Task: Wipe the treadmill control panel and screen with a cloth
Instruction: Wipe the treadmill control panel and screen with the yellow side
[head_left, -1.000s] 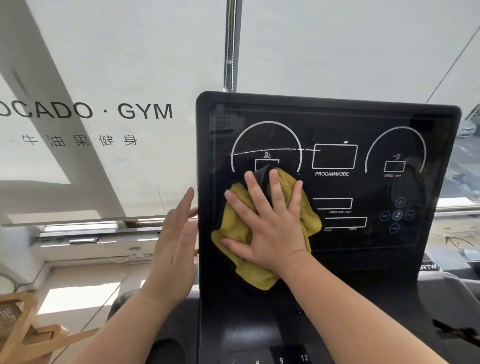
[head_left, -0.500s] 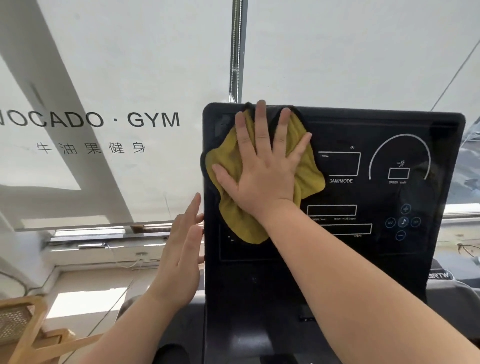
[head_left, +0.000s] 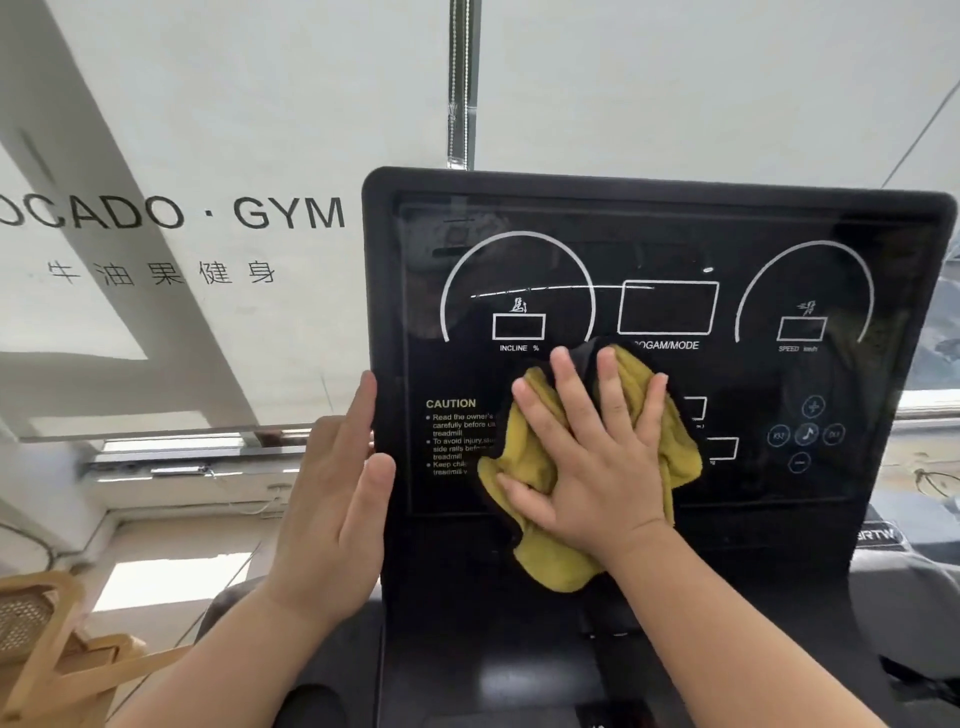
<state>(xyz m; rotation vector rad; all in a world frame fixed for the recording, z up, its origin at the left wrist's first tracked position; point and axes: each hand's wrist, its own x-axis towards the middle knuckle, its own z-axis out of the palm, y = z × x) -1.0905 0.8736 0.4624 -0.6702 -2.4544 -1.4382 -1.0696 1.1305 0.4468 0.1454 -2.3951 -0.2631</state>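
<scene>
The cloth (head_left: 540, 467) and right hand (head_left: 597, 478) cover the ends of the caution text (head_left: 457, 436) and the start of the mode label (head_left: 667, 345). The window lettering (head_left: 171, 213) is cut off at the left edge. The button (head_left: 806, 434) symbols are too small to read.

Mustard-yellow cloth (head_left: 550, 551) on glossy black control panel (head_left: 649, 228) with white markings
</scene>
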